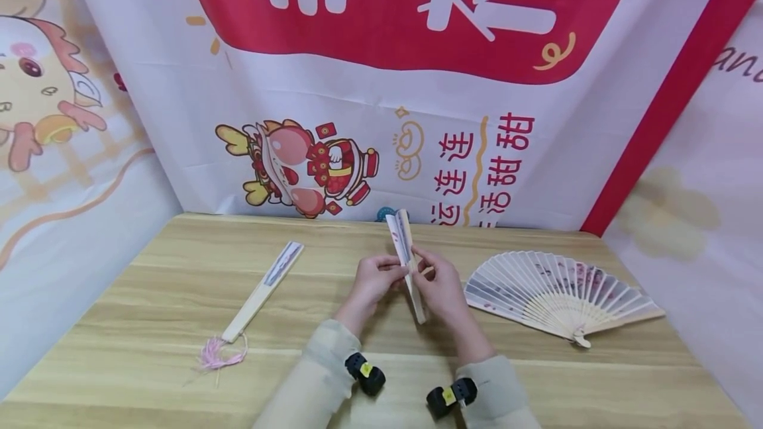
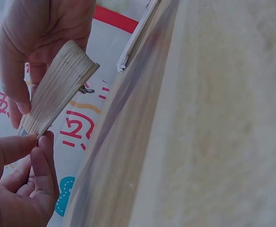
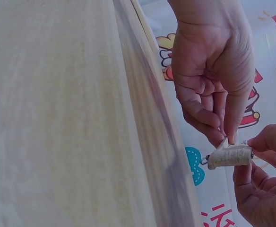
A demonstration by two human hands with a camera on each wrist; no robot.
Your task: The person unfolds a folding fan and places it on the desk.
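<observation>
Between both hands stands a mostly folded hand fan [image 1: 401,236], its top slightly parted, with pale sticks and a printed leaf. My left hand [image 1: 375,277] pinches its left side between thumb and fingers. On the other side, the thumb and fingers of my right hand [image 1: 440,281] pinch the fan too. In the left wrist view, the stacked sticks of the fan [image 2: 57,90] and a small metal loop at the rivet end show. The right wrist view catches that end of the fan [image 3: 230,156] end-on, both hands close to it.
On the wooden table [image 1: 179,296], a folded fan [image 1: 262,294] with a pink tassel [image 1: 219,353] lies left. A spread fan [image 1: 554,293] with a flower print lies right. A printed banner [image 1: 334,85] hangs behind the table's back edge.
</observation>
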